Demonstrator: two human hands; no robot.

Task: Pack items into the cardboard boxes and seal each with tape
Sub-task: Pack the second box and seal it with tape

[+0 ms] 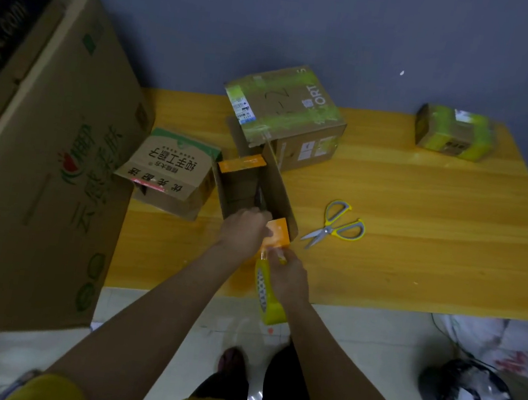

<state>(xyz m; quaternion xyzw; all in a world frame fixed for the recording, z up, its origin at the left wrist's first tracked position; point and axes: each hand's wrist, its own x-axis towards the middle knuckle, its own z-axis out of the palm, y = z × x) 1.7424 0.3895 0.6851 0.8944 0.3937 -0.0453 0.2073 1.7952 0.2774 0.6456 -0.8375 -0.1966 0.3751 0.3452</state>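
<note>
My left hand (246, 227) grips the open box's (250, 191) near flap, my right (290, 274) pinches a yellow tape roll (266, 291); scissors (336, 225) lie right, taped boxes (287, 109) behind.

Informal parcel-packing room: wooden desk (384, 241) against a bare wall, taped cardboard boxes (283, 109) at 12 o'clock, large cartons (45, 156) at 9 o'clock.
</note>
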